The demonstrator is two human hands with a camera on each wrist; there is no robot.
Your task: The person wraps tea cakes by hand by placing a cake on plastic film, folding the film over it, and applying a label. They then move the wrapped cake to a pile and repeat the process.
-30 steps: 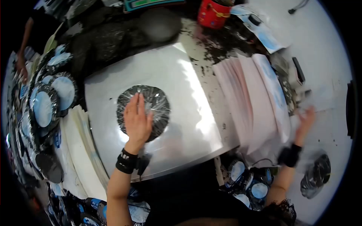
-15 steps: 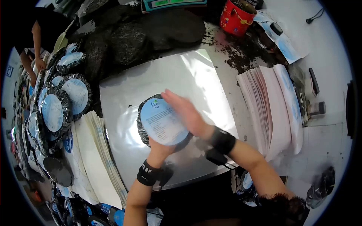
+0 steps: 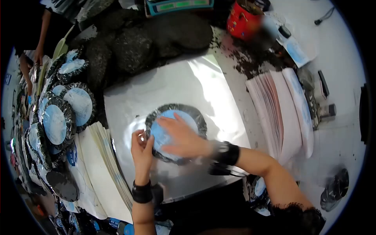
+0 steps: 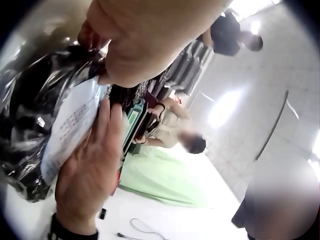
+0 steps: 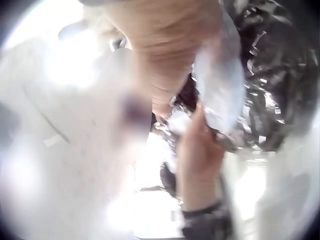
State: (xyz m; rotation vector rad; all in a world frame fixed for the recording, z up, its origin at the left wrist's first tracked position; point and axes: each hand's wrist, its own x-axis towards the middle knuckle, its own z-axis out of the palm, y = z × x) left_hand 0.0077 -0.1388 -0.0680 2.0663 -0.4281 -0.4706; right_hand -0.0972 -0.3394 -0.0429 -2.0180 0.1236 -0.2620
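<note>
A round disc wrapped in shiny dark plastic (image 3: pixel 201 122) lies on the metal sheet (image 3: pixel 129 92), a round blue-and-white label (image 4: pixel 70 125) on its upper face. My right hand (image 3: pixel 184 137) lies across the label with fingers extended and spread, slightly blurred. At the disc's left rim is my left hand (image 3: pixel 141 152), fingers bent and thumb against the edge. A glint shows between thumb and forefinger; I cannot tell whether they pinch the wrap. In the right wrist view, the label (image 5: pixel 220 85) and crinkled plastic (image 5: pixel 275 75) stand beside the hands.
Stacked pale sheets (image 3: pixel 100 164) lie left, a folded pinkish stack (image 3: pixel 270 117) right. Wrapped, labelled discs (image 3: pixel 55 123) pile up at far left. Dark bare discs (image 3: pixel 184 33), a teal scale (image 3: pixel 178 6) and a red bucket (image 3: pixel 241 21) line the back. Another person's arms (image 3: pixel 41 43) show at upper left.
My right hand has come in from the far right and now lies over the label. The label has appeared on the disc. My left hand has moved from atop the disc to its left rim.
</note>
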